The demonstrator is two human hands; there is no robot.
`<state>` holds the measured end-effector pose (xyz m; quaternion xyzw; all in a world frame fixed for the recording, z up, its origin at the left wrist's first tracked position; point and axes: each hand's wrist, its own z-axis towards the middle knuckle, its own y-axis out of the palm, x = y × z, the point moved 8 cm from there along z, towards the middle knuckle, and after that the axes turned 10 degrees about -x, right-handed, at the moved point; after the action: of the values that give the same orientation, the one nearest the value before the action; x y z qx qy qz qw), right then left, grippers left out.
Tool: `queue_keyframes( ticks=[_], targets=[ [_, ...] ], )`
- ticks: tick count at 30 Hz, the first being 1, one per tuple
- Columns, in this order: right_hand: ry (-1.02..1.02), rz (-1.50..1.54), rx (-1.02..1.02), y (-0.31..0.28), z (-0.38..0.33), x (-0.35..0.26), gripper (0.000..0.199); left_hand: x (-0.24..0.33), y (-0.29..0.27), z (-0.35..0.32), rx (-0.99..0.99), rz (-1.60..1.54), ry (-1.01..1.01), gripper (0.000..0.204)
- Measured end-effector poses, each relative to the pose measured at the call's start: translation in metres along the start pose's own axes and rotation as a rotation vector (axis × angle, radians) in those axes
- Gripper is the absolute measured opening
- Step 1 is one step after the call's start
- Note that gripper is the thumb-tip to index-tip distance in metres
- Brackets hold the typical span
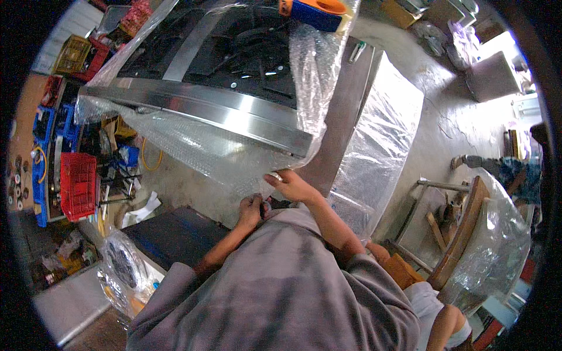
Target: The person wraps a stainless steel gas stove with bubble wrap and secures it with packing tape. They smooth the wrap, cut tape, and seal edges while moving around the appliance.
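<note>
A steel-fronted gas stove point(234, 76) is seen partly covered in bubble wrap point(205, 149), which hangs loose below its front edge and is draped over its right corner. Just under that corner, the sheet's lower edge is pinched by the right hand point(291, 186); the left hand point(252, 209), below the same corner, is closed on the wrap. The stove's top appears largely covered, the front not yet secured.

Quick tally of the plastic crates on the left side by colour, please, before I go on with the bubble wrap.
Red crates: 3
Yellow crates: 1
Blue crates: 2
Total: 6, though the far ones are small and partly hidden.
</note>
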<state>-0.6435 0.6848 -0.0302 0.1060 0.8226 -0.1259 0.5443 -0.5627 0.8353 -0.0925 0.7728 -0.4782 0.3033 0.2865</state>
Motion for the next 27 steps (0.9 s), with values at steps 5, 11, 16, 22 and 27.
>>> queue_keyframes(
  ticks=[5,11,16,22,27],
  targets=[
    [-0.160,-0.174,0.102,0.004,0.011,-0.038,0.052,0.067,0.016,-0.001,0.064,0.743,0.529,0.037],
    [-0.658,-0.440,0.130,-0.008,-0.079,-0.132,0.039,0.085,0.032,0.010,-0.104,0.560,0.465,0.038],
    [-0.027,-0.466,0.490,-0.054,-0.100,-0.039,0.039,0.056,0.036,0.000,-0.029,-0.283,-0.072,0.032],
    [-0.289,-0.633,0.665,-0.070,-0.067,-0.034,0.041,0.026,0.042,0.012,0.008,-0.751,-0.354,0.051],
    [-0.373,-0.790,0.692,-0.083,-0.067,-0.062,0.037,-0.041,0.025,0.033,-0.078,-0.659,-0.380,0.042]
  ],
)
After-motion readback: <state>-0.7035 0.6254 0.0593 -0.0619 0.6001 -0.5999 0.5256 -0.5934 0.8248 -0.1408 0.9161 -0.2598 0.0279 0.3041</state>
